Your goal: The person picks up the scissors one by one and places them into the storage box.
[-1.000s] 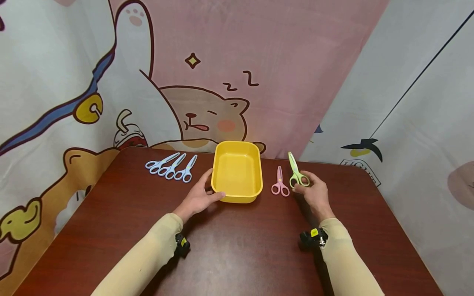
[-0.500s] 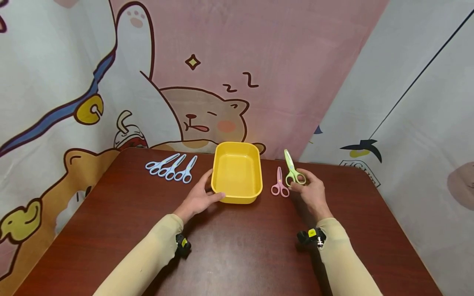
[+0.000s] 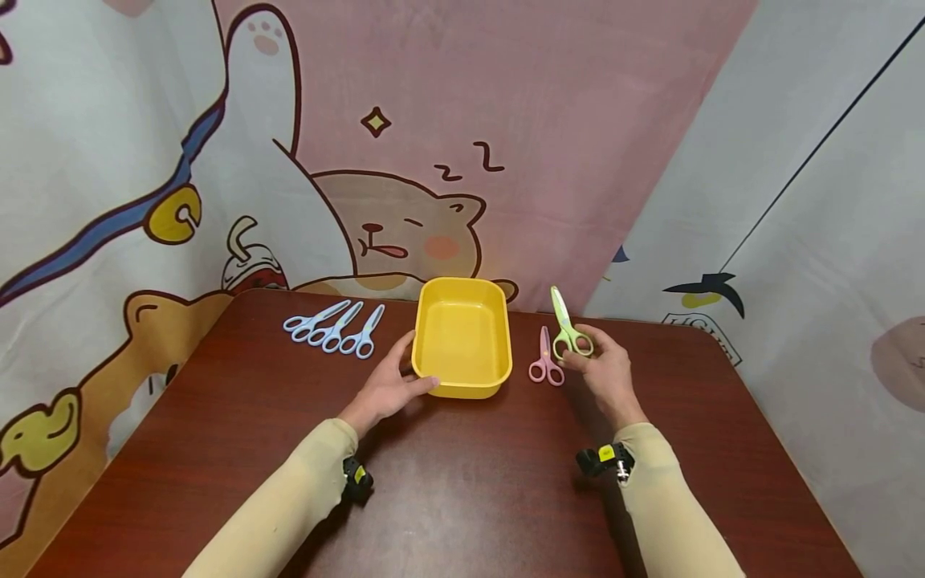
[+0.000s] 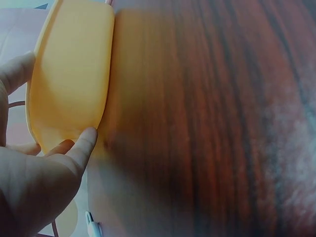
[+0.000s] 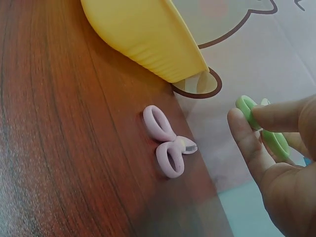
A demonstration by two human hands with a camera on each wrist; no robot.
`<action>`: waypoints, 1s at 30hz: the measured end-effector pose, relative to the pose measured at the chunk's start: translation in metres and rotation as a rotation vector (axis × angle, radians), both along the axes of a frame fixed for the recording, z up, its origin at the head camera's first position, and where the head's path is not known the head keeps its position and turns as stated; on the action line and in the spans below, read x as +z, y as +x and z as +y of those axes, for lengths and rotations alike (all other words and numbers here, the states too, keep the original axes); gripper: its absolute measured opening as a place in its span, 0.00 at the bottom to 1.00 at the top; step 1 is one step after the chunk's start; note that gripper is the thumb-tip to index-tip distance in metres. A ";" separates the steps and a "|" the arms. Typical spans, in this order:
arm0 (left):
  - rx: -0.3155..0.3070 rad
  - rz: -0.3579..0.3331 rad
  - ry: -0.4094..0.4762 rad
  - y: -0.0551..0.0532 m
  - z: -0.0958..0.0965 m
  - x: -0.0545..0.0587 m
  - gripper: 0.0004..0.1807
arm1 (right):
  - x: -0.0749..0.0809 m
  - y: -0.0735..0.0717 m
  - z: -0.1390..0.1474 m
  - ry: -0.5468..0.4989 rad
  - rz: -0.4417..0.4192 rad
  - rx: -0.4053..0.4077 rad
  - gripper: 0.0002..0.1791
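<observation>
In the head view a yellow plastic tub point(image 3: 466, 391) sits at the table's far edge. My left hand point(image 3: 386, 387) holds its near left corner, thumb at the front rim and fingers along the left side. In the left wrist view the fingers and thumb spread across the tub wall point(image 4: 74, 74). My right hand point(image 3: 607, 369) pinches light green scissors point(image 3: 561, 311) by the finger loops, raised off the table with blades pointing away. Thumb and fingers partly cover the green loops point(image 5: 241, 103) in the right wrist view. Beside them, pink scissors point(image 3: 545, 353) lie on the table.
Several light blue scissors point(image 3: 368, 325) lie in a row left of the tub. The dark wooden table point(image 3: 462, 482) ends against a cartoon-printed curtain point(image 3: 564, 120) behind and at both sides. Each wrist carries a small black camera.
My right hand has moved a little left and away from me, lifting the green scissors toward the pink pair. The left hand and tub stay in place.
</observation>
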State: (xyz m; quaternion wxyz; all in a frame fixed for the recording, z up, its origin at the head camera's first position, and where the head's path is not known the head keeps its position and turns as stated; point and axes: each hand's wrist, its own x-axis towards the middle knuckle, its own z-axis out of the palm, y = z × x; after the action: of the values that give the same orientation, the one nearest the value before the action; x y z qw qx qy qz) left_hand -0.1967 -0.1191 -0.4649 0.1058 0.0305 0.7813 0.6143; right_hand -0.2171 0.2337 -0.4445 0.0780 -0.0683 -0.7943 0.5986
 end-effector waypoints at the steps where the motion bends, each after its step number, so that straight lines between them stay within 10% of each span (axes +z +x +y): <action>1: -0.001 0.001 0.001 0.000 0.000 0.000 0.54 | 0.000 0.000 0.000 -0.005 0.001 0.005 0.32; 30: 0.011 0.005 -0.005 -0.001 0.001 -0.002 0.53 | 0.018 -0.002 -0.023 -0.012 -0.014 0.045 0.30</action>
State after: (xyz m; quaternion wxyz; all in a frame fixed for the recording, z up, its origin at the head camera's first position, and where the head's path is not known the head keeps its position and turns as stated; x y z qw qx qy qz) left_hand -0.1973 -0.1178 -0.4666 0.1004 0.0276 0.7833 0.6129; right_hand -0.2190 0.2112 -0.4263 0.0585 -0.0550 -0.7926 0.6044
